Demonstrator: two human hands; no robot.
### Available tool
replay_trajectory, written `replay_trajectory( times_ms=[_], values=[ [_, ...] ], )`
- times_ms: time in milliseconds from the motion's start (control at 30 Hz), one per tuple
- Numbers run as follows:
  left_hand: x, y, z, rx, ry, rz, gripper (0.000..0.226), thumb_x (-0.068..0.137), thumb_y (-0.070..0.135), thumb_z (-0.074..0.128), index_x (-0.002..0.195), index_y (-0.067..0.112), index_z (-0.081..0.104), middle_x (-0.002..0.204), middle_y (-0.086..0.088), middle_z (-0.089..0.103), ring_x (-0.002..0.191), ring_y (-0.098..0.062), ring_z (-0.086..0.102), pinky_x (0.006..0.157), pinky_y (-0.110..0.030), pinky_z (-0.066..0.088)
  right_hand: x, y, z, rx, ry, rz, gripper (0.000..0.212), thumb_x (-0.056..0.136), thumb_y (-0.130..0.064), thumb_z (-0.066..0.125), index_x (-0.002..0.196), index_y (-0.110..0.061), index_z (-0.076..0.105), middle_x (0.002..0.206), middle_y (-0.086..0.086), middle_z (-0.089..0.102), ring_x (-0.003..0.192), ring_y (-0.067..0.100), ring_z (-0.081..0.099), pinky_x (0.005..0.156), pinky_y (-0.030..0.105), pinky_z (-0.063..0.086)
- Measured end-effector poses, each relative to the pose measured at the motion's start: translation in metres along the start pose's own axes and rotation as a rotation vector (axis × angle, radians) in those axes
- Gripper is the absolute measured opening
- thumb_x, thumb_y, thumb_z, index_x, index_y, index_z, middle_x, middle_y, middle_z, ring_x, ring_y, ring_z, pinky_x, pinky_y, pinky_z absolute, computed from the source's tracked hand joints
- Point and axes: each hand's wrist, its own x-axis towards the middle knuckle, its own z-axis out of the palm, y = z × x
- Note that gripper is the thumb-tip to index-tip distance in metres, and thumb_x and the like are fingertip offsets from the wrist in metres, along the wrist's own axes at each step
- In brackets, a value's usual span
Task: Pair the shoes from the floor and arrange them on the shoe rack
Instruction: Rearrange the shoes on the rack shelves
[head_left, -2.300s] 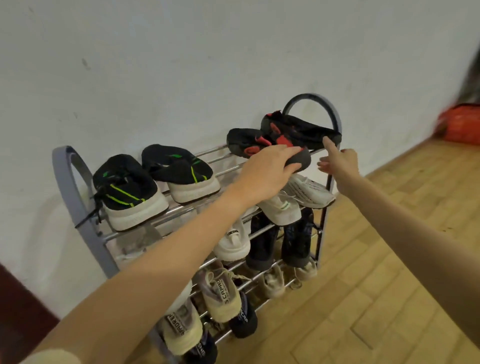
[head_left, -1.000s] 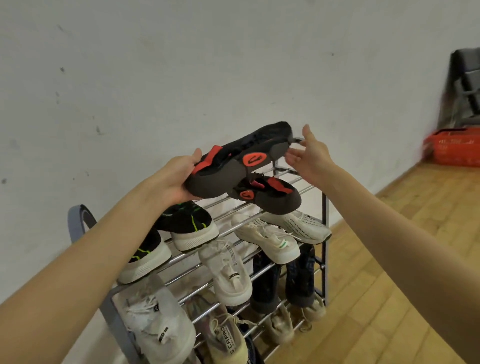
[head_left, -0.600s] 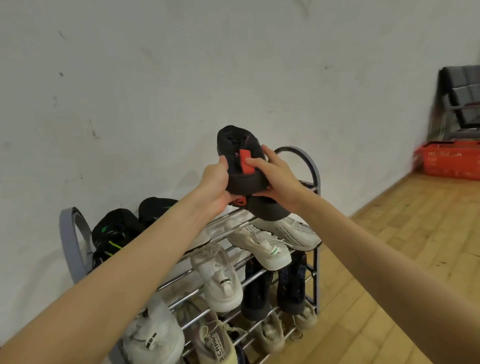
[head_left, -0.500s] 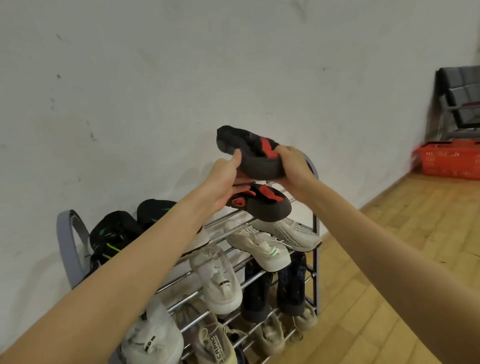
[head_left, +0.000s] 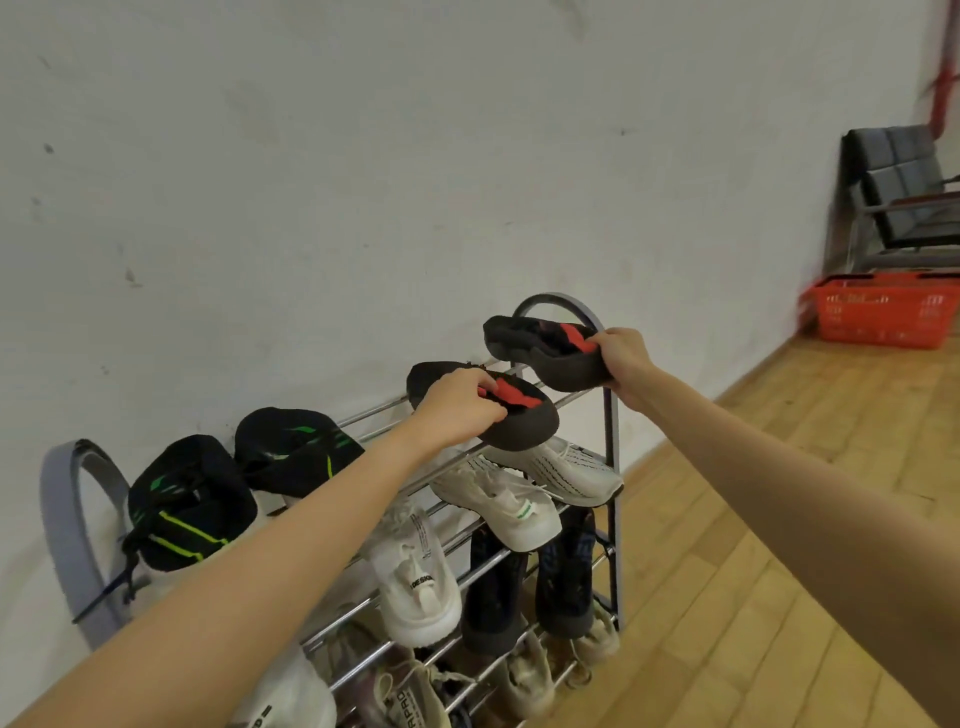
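A metal shoe rack (head_left: 609, 467) with several tiers stands against the white wall. On its top tier at the right, my left hand (head_left: 454, 410) grips one black-and-red slipper (head_left: 524, 428) that rests on the bars. My right hand (head_left: 623, 358) holds the matching black-and-red slipper (head_left: 540, 348) by its heel, just above the top tier beside the rack's curved end. A pair of black sneakers with green stripes (head_left: 249, 483) sits at the left of the top tier.
Lower tiers hold white sneakers (head_left: 519, 493), dark boots (head_left: 563, 582) and beige shoes (head_left: 524, 680). Wooden floor (head_left: 779, 545) spreads to the right. A red basket (head_left: 883, 312) and a dark chair (head_left: 898, 192) stand far right by the wall.
Both hands held one slipper up in the air; now they have come down and apart, each hand with its own slipper, the left one set on the top tier.
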Motion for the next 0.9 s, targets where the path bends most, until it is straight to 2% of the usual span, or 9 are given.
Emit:
replay_trajectory(
  times_ms=[67, 167, 333, 433, 500, 600, 667, 800, 900],
  values=[
    [0.005, -0.003, 0.002, 0.039, 0.010, -0.007, 0.017, 0.085, 0.016, 0.061, 0.099, 0.010, 0.070, 0.077, 0.000, 0.060, 0.075, -0.013, 0.055, 0.066, -0.024, 0.041, 0.008, 0.001, 0.003, 0.010, -0.002, -0.015, 0.010, 0.089, 0.001, 0.050, 0.087, -0.004, 0.058, 0.077, 0.011, 0.055, 0.070, 0.021, 0.054, 0.061, 0.028, 0.046],
    [0.013, -0.004, 0.003, 0.078, -0.002, -0.039, 0.020, 0.081, 0.016, 0.060, 0.089, 0.002, 0.072, 0.075, -0.007, 0.058, 0.072, -0.019, 0.053, 0.066, -0.028, 0.040, 0.018, 0.004, 0.008, -0.022, -0.022, -0.033, 0.020, 0.092, -0.003, 0.053, 0.074, -0.010, 0.058, 0.073, 0.008, 0.056, 0.066, 0.018, 0.055, 0.064, 0.026, 0.048],
    [0.017, 0.001, -0.001, 0.076, -0.007, -0.101, 0.024, 0.079, 0.018, 0.061, 0.092, 0.000, 0.071, 0.079, -0.007, 0.058, 0.074, -0.021, 0.052, 0.064, -0.029, 0.039, 0.025, 0.022, 0.016, -0.136, 0.063, -0.031, 0.022, 0.102, -0.021, 0.043, 0.097, -0.003, 0.054, 0.093, 0.015, 0.057, 0.084, 0.026, 0.056, 0.077, 0.036, 0.050],
    [0.017, 0.000, 0.003, 0.036, 0.000, -0.151, 0.040, 0.064, 0.037, 0.063, 0.089, 0.007, 0.071, 0.091, -0.005, 0.064, 0.095, -0.026, 0.059, 0.080, -0.031, 0.047, 0.021, 0.033, 0.020, -0.203, 0.060, -0.112, 0.048, 0.093, -0.051, 0.043, 0.103, -0.005, 0.056, 0.111, 0.015, 0.057, 0.091, 0.025, 0.058, 0.079, 0.034, 0.049],
    [0.013, -0.001, 0.008, 0.063, -0.031, -0.150, 0.043, 0.056, 0.051, 0.065, 0.086, 0.020, 0.069, 0.108, -0.006, 0.063, 0.112, -0.027, 0.053, 0.096, -0.041, 0.046, 0.011, 0.040, 0.019, -0.335, 0.014, -0.185, 0.071, 0.076, -0.066, 0.048, 0.123, -0.013, 0.054, 0.126, 0.013, 0.052, 0.110, 0.029, 0.055, 0.096, 0.043, 0.048],
    [0.007, -0.008, 0.015, 0.047, -0.070, -0.063, 0.054, 0.062, 0.051, 0.079, 0.106, 0.023, 0.067, 0.110, 0.005, 0.062, 0.114, -0.019, 0.053, 0.099, -0.036, 0.044, -0.002, 0.053, 0.008, -0.628, -0.016, -0.410, 0.071, 0.071, -0.052, 0.058, 0.136, -0.026, 0.048, 0.133, 0.011, 0.047, 0.128, 0.029, 0.039, 0.109, 0.046, 0.030],
    [0.005, -0.012, 0.020, 0.052, 0.016, -0.009, 0.060, 0.063, 0.043, 0.083, 0.116, 0.020, 0.066, 0.112, 0.007, 0.063, 0.109, -0.015, 0.057, 0.092, -0.028, 0.045, -0.001, 0.059, -0.002, -0.625, -0.067, -0.513, 0.064, 0.078, -0.039, 0.068, 0.137, -0.025, 0.049, 0.133, 0.011, 0.048, 0.128, 0.028, 0.040, 0.109, 0.046, 0.034],
    [0.002, -0.021, 0.031, 0.027, 0.180, 0.042, 0.057, 0.066, 0.039, 0.083, 0.117, 0.017, 0.067, 0.119, 0.003, 0.063, 0.111, -0.016, 0.057, 0.086, -0.025, 0.042, 0.006, 0.058, -0.013, -0.604, -0.116, -0.578, 0.055, 0.085, -0.022, 0.072, 0.135, -0.012, 0.054, 0.127, 0.013, 0.053, 0.118, 0.025, 0.047, 0.094, 0.026, 0.039],
    [0.000, -0.027, 0.040, -0.056, 0.238, 0.081, 0.047, 0.068, 0.033, 0.083, 0.110, 0.017, 0.070, 0.112, 0.002, 0.067, 0.110, -0.018, 0.057, 0.085, -0.027, 0.042, 0.013, 0.053, -0.016, -0.631, -0.127, -0.581, 0.053, 0.084, -0.022, 0.074, 0.132, -0.009, 0.055, 0.123, 0.014, 0.056, 0.112, 0.023, 0.049, 0.086, 0.021, 0.035]
  ],
)
